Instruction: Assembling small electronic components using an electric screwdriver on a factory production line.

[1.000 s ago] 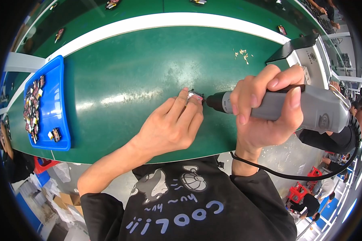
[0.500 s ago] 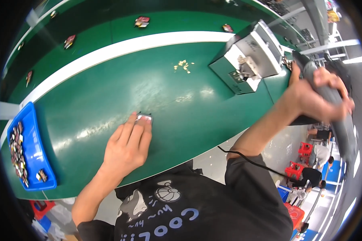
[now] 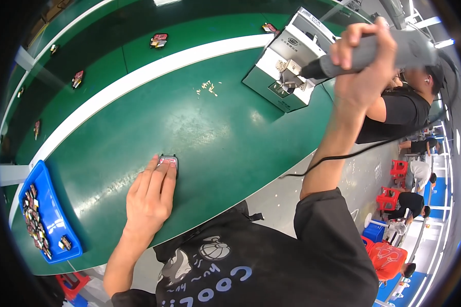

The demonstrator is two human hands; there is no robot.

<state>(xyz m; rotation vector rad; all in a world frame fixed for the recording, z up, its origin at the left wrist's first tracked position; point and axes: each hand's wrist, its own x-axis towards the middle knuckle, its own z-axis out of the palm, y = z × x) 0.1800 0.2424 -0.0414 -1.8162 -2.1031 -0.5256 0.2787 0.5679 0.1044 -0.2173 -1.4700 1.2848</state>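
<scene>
Under the fingertips of my left hand (image 3: 149, 197) lies a small dark-rimmed casing (image 3: 168, 159) with a pinkish inside, pressed against the green bench. The fingers partly cover it. My right hand (image 3: 361, 69) is raised and wrapped round a grey electric screwdriver (image 3: 402, 50) with a black nose and a black cord. The screwdriver's nose points left to the metal outlet of a white and green screw feeder box (image 3: 271, 79). Whether its bit touches the outlet I cannot tell.
At the left, a blue tray (image 3: 69, 233) holds several small assembled parts. Beyond a white rail (image 3: 138, 71), more small assemblies (image 3: 159, 40) lie on a green belt. Pale scraps (image 3: 207, 88) lie mid-bench. A person in black (image 3: 407, 110) is at the right, beyond my arm.
My right hand has brought the screwdriver from beyond the feeder box to its outlet, the tool now pointing left. My left hand stays on the casing. The whole view has shifted.
</scene>
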